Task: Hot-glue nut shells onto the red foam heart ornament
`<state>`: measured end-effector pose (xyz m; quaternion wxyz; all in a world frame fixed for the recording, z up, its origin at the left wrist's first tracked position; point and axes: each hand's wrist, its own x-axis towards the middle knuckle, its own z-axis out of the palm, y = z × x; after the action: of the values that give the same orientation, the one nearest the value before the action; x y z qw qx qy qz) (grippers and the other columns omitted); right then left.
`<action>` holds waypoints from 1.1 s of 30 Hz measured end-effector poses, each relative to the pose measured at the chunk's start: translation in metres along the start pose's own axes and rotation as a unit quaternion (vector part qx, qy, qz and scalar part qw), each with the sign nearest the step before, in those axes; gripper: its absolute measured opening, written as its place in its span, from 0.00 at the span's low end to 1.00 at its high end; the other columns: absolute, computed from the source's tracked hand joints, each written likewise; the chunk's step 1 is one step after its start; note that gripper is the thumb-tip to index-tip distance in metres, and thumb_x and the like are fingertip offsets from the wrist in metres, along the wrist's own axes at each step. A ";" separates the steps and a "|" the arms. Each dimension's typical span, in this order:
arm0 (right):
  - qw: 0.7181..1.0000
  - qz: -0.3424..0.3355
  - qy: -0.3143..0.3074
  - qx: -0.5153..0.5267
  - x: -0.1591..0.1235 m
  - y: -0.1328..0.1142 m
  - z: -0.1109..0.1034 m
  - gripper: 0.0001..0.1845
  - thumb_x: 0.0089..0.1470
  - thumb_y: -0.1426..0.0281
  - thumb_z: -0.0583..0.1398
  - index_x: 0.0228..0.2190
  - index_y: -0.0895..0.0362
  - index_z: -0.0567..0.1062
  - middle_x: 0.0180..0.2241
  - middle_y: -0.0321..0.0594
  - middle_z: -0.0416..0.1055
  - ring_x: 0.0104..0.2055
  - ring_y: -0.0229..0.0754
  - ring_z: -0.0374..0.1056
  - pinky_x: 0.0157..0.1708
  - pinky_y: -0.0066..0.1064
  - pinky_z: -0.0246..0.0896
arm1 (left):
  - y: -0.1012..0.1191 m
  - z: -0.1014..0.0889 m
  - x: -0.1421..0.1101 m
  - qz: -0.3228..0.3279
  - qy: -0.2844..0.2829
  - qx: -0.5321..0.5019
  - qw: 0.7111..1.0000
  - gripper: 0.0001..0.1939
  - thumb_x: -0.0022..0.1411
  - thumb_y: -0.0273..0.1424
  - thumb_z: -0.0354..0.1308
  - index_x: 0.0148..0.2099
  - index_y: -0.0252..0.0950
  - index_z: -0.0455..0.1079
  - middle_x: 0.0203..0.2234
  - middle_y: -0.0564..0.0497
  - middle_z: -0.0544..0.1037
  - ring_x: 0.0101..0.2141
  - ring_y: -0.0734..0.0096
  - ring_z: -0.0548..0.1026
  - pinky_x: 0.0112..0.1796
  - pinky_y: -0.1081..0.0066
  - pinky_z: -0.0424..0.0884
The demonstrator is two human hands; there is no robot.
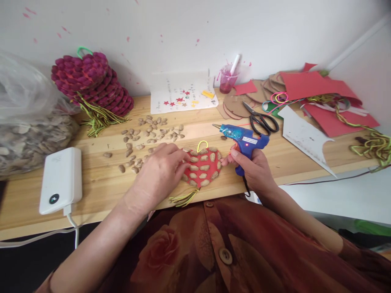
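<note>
A red heart-shaped piece (204, 167) lies near the front edge of the wooden table (100, 183), partly covered with glued nut shells, with a yellow loop on top and a green-yellow tassel below. My left hand (160, 173) rests on its left side, fingers curled and pressing a shell onto it. My right hand (255, 169) grips a blue hot glue gun (244, 140) just to the right of the heart, with the nozzle pointing left and a red light on its body.
Loose shells (146, 136) lie scattered behind the heart. A white power bank (61, 179) with a cable sits at left, beside a plastic bag of shells (27, 126). Finished magenta shell hearts (91, 83), a paper sheet (183, 93), a pink cup (227, 79), black scissors (261, 120), red paper and cardboard (317, 87) fill the back.
</note>
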<state>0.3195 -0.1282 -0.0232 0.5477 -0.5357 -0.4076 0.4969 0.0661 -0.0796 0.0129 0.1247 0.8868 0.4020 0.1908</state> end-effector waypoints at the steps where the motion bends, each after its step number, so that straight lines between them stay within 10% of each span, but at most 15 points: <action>1: 1.000 -0.001 -0.001 -0.001 0.000 0.000 0.000 0.10 0.57 0.61 0.67 0.31 0.52 0.75 0.25 0.30 0.72 0.30 0.43 0.76 0.42 0.39 0.70 | 0.003 0.002 0.002 0.006 -0.009 -0.003 1.000 0.05 0.69 0.27 0.59 0.41 0.37 0.77 0.35 0.47 0.78 0.39 0.61 0.74 0.42 0.62 0.72; 23: 0.999 0.021 0.029 -0.026 0.000 -0.002 -0.002 0.14 0.53 0.57 0.71 0.29 0.52 0.78 0.25 0.34 0.75 0.30 0.45 0.75 0.42 0.40 0.71 | 0.036 0.021 0.033 0.048 -0.133 0.080 0.987 0.04 0.67 0.30 0.63 0.40 0.34 0.76 0.35 0.45 0.77 0.39 0.56 0.76 0.42 0.59 0.72; 33: 0.996 0.055 0.058 -0.031 0.001 -0.011 0.002 0.16 0.46 0.54 0.73 0.25 0.50 0.78 0.25 0.41 0.76 0.32 0.54 0.77 0.43 0.46 0.73 | 0.011 -0.005 0.034 0.004 -0.056 0.014 0.998 0.03 0.66 0.29 0.64 0.39 0.35 0.78 0.35 0.47 0.78 0.39 0.62 0.76 0.43 0.64 0.73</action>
<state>0.3184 -0.1264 -0.0126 0.5252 -0.6022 -0.3598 0.4816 0.0918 -0.0608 0.0294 0.1338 0.8993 0.3936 0.1359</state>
